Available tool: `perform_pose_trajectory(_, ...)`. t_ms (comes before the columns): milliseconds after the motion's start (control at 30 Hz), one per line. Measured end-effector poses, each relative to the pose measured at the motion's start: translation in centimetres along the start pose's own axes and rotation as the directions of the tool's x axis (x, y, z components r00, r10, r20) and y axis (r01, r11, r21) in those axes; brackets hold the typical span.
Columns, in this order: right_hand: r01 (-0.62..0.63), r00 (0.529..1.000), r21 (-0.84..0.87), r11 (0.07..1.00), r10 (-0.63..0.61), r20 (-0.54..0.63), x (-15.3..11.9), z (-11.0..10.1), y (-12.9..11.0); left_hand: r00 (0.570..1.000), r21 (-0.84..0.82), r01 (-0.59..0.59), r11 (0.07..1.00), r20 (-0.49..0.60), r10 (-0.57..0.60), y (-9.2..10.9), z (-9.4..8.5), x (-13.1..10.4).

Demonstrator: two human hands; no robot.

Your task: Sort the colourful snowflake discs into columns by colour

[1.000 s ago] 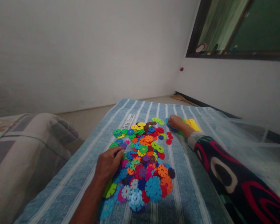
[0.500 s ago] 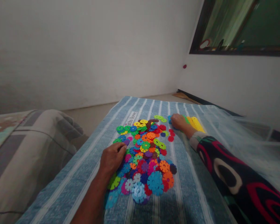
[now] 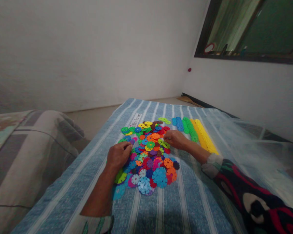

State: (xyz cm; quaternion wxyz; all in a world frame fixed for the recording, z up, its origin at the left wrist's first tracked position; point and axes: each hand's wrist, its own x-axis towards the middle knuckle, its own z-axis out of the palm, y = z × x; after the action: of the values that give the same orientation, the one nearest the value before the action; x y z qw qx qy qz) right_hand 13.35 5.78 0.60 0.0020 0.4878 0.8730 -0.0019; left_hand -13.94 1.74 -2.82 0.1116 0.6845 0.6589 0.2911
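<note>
A pile of notched plastic discs [image 3: 150,163] in many colours lies spread on a striped blue cloth [image 3: 88,175]. At the pile's left edge rests my left hand [image 3: 118,155], its fingers curled closed; what they hold, if anything, is hidden. My right hand [image 3: 177,139] is at the right side of the pile, fingers pinched together beside lime-green and red discs. I cannot make out what is in them. Beyond that hand lie rows of overlapping discs: a long yellow row [image 3: 205,135], a green row [image 3: 190,130] and a shorter blue row [image 3: 178,123].
Clear plastic sheeting [image 3: 263,143] lies along the right side. To the left is a grey draped blanket [image 3: 46,143]. A white wall [image 3: 100,55] stands behind, with a dark-framed window [image 3: 254,29] at upper right.
My right hand has moved from the blue row back toward me and left to the pile, uncovering the blue and green rows. My left hand stays by the pile's left edge.
</note>
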Motion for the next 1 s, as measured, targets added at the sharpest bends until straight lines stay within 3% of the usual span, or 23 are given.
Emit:
perform_pose_trajectory(300, -0.043, 0.986, 0.058, 0.997, 0.033, 0.164, -4.8, -0.1, -1.3, 1.0, 0.012, -0.01, 1.0, 0.021, 0.01, 0.6, 0.0, 0.1)
perform_pose_trajectory(600, -0.109, 0.955, 0.11, 0.988, 0.073, 0.287, -4.6, 0.4, -1.5, 0.998, 0.036, -0.05, 0.998, 0.041, 0.049, 0.9, 0.2, 0.0)
perform_pose_trajectory(1000, -0.158, 0.958, 0.247, 0.956, 0.088, 0.274, -4.5, 1.7, -0.8, 0.996, -0.003, -0.076, 0.997, 0.051, 0.076, 0.7, 0.6, -0.1)
